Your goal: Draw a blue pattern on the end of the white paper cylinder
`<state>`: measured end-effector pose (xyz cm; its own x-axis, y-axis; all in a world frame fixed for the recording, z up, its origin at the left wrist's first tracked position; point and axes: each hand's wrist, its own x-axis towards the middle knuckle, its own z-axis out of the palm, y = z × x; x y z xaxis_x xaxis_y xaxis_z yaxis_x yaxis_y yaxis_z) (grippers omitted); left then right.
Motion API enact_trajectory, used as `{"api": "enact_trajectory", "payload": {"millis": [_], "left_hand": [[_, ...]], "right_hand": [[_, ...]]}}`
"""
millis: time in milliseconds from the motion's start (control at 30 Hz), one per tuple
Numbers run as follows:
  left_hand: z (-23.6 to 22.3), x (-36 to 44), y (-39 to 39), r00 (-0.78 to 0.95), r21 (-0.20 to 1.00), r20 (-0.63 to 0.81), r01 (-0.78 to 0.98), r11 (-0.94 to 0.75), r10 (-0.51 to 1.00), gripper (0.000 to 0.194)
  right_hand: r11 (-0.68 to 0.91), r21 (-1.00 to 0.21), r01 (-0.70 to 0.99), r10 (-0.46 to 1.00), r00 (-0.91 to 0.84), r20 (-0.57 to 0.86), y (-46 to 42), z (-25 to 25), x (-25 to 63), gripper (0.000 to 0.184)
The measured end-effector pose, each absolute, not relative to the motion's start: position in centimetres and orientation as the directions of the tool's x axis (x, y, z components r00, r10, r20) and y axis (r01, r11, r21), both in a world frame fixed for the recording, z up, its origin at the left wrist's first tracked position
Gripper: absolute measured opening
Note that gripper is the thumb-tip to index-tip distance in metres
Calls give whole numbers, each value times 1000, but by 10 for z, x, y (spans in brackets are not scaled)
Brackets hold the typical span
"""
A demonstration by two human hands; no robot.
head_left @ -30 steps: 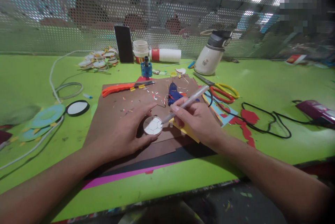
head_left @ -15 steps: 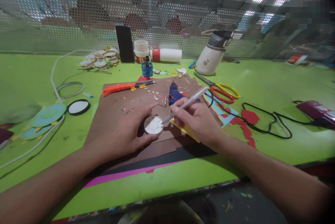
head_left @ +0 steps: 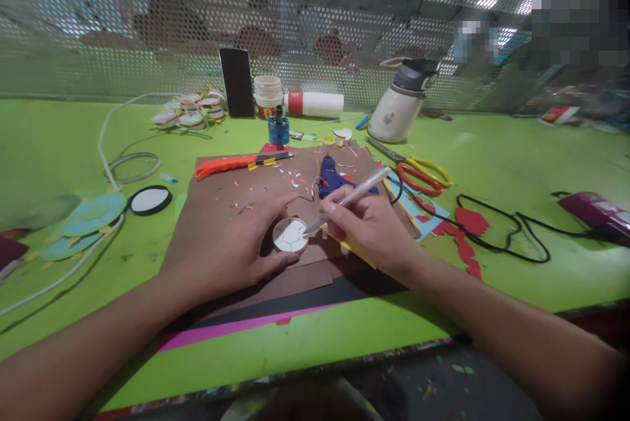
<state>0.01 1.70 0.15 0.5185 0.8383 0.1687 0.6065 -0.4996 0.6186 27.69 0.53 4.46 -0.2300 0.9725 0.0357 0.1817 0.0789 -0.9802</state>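
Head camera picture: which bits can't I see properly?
Head view, slim silvery pen: whether its tip touches the round white disc with dark lines is too small to tell.
Head view, dark blue plastic tool: partly hidden by the right hand.
Head view, shiny maroon object: cut off by the right edge.
Head view, white bottle with black lid: its small picture is blurred.

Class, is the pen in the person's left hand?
No, the right hand holds the pen, while the left hand curls around the white disc.

Tilts the pen [head_left: 365, 185] slightly, bringing its rear end a touch lower and further left than a second ago.
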Motion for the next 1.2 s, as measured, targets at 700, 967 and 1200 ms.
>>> {"api": "enact_trajectory", "payload": {"millis": [700, 967, 1200], "left_hand": [[-7, -2, 19, 511, 664, 153, 581, -471, 846, 102], [-8, -3, 20, 516, 657, 170, 576, -487, 840, 102], [-12, -5, 21, 517, 645, 196, 572, -507, 833, 103]], "right_hand": [[66, -985, 162, 978, -204, 32, 4, 45, 277, 61], [64, -988, 143, 980, -198, 35, 4, 46, 276, 63], [66, -984, 165, 980, -195, 33, 5, 43, 277, 62]]}}
